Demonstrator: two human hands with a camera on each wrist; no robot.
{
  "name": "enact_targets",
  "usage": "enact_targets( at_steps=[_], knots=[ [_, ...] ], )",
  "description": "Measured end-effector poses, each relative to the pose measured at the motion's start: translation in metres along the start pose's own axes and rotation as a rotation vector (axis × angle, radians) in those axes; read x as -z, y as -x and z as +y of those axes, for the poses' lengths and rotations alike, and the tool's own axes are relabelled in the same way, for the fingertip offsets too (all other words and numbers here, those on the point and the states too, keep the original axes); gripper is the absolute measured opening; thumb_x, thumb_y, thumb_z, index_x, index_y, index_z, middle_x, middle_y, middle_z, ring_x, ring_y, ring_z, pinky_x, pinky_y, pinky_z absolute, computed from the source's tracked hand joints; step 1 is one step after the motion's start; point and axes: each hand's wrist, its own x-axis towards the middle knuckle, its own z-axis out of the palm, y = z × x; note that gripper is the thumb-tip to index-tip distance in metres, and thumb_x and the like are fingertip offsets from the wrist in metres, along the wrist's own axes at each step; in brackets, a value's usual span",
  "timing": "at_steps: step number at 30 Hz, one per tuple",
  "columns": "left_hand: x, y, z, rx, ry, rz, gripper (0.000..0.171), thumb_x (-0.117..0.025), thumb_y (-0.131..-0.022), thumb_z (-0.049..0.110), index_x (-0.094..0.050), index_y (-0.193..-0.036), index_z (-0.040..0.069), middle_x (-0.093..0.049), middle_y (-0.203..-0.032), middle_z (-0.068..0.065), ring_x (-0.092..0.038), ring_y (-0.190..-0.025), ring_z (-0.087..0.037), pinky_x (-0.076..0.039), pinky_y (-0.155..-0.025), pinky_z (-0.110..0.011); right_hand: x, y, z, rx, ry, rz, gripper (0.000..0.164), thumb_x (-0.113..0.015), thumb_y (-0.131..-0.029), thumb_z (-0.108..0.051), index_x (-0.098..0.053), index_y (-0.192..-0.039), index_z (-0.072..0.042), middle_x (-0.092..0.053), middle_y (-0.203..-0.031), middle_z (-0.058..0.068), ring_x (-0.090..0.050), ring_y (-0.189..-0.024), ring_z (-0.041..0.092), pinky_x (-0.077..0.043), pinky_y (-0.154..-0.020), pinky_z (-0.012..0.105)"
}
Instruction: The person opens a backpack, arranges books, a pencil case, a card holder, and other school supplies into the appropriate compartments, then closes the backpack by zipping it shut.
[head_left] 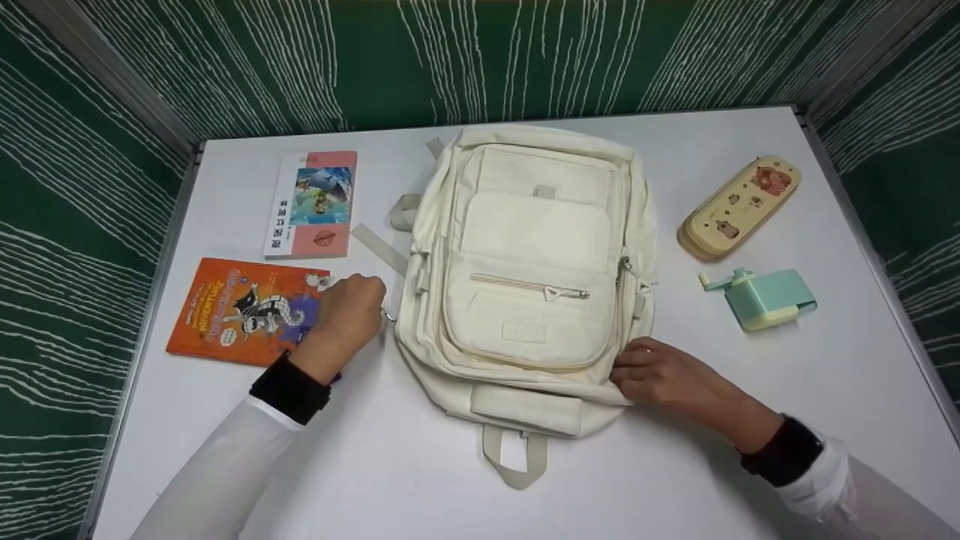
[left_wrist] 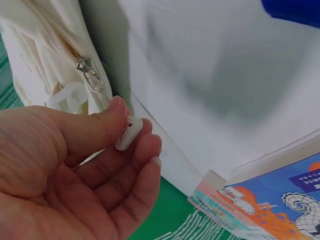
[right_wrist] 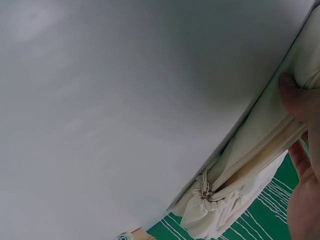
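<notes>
A cream backpack (head_left: 536, 315) lies on the white table, its grey top handle (head_left: 515, 457) toward the person. At its left side my left hand (head_left: 351, 319) pinches a small white zipper pull (left_wrist: 130, 134) between thumb and fingers. Just beyond those fingertips is a metal zipper slider (left_wrist: 91, 75) on the bag's seam. My right hand (head_left: 664, 381) grips the bag's lower right edge, thumb on the fabric. Along that side the zipper (right_wrist: 255, 155) is parted, showing a gap in the right wrist view.
An orange comic book (head_left: 225, 307) lies beside the left forearm, with a pink-and-white book (head_left: 322, 196) behind it. To the bag's right are a yellow pencil case (head_left: 739, 206) and a mint pencil sharpener (head_left: 769, 298) with a crank. Green patterned panels (head_left: 517, 60) border the table.
</notes>
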Motion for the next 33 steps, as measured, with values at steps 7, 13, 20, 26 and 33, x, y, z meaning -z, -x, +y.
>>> enact_targets(
  at_steps=[7, 13, 20, 26, 33],
  knots=[
    [0.001, 0.009, -0.005, 0.001, 0.013, -0.003, 0.016, -0.064, -0.080, -0.015, -0.065, -0.070, -0.002, -0.065, -0.067, -0.019, -0.066, -0.062, -0.037, -0.052, -0.051, -0.049, 0.009, -0.020, -0.019, -0.140, 0.058, -0.044, 0.017, -0.068, -0.078, 0.008, -0.064, -0.086, -0.006, -0.074, -0.092, 0.004, -0.068, -0.091, 0.024, -0.051, -0.085, 0.043],
    [0.000, 0.015, -0.007, 0.022, 0.043, 0.002, 0.019, -0.066, -0.079, -0.014, -0.064, -0.067, 0.000, -0.062, -0.064, -0.014, -0.062, -0.059, -0.032, -0.047, -0.049, -0.046, 0.014, -0.068, -0.056, -0.397, 0.052, -0.040, 0.026, -0.073, -0.074, -0.011, -0.066, -0.099, -0.009, -0.066, -0.086, 0.000, -0.064, -0.078, 0.021, -0.051, -0.071, 0.043],
    [-0.003, 0.017, -0.005, 0.002, 0.059, 0.002, 0.020, -0.061, -0.073, -0.015, -0.064, -0.064, 0.003, -0.059, -0.060, -0.010, -0.055, -0.057, -0.027, -0.043, -0.049, -0.042, -0.018, -0.133, -0.085, -0.451, 0.130, -0.012, 0.051, -0.081, -0.090, -0.038, -0.067, -0.123, 0.000, -0.073, -0.107, 0.011, -0.070, -0.090, 0.028, -0.055, -0.067, 0.040],
    [-0.007, 0.018, -0.003, -0.010, 0.039, 0.015, 0.018, -0.062, -0.073, -0.014, -0.063, -0.064, 0.002, -0.059, -0.060, -0.010, -0.056, -0.057, -0.028, -0.047, -0.052, -0.046, -0.047, -0.154, -0.091, -0.446, 0.258, 0.002, 0.021, -0.076, -0.089, -0.007, -0.069, -0.108, -0.003, -0.072, -0.093, 0.006, -0.069, -0.077, 0.023, -0.051, -0.056, 0.031],
    [-0.015, 0.017, -0.002, -0.055, -0.015, 0.104, 0.018, -0.065, -0.073, -0.013, -0.066, -0.065, 0.003, -0.063, -0.062, -0.013, -0.062, -0.058, -0.032, -0.048, -0.052, -0.049, -0.049, -0.143, -0.083, -0.315, 0.169, 0.024, 0.027, -0.071, -0.077, 0.011, -0.072, -0.098, -0.005, -0.075, -0.089, 0.002, -0.070, -0.073, 0.016, -0.054, -0.058, 0.028]
  ],
)
